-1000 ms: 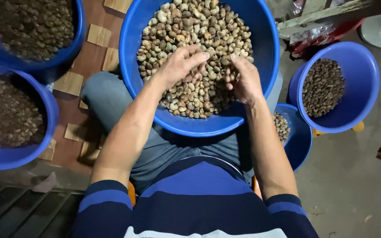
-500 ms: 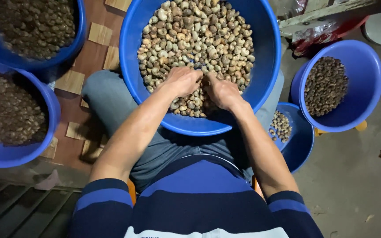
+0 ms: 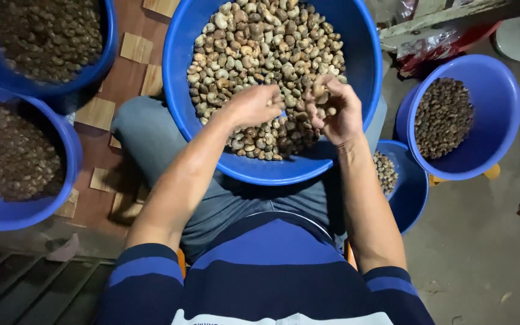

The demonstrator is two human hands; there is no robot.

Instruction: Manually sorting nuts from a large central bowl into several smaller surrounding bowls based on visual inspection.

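A large blue basin [image 3: 362, 84] rests on my lap, filled with pale and brown cashew nuts [image 3: 260, 42]. My left hand [image 3: 251, 105] hovers over the near part of the heap, fingers curled down among the nuts. My right hand [image 3: 335, 108] is raised a little, palm turned up and cupped around a few nuts.
Two blue basins of dark nuts sit on the left, one [image 3: 43, 42] at the top and one [image 3: 13, 162] below it. A blue basin [image 3: 501, 120] of dark nuts stands at the right, and a smaller blue bowl [image 3: 407, 192] with pale nuts lies by my right forearm. Concrete floor lies to the right.
Both hands were pressed together low in the heap half a second ago. They have lifted apart, the right hand turning palm up with nuts in it.
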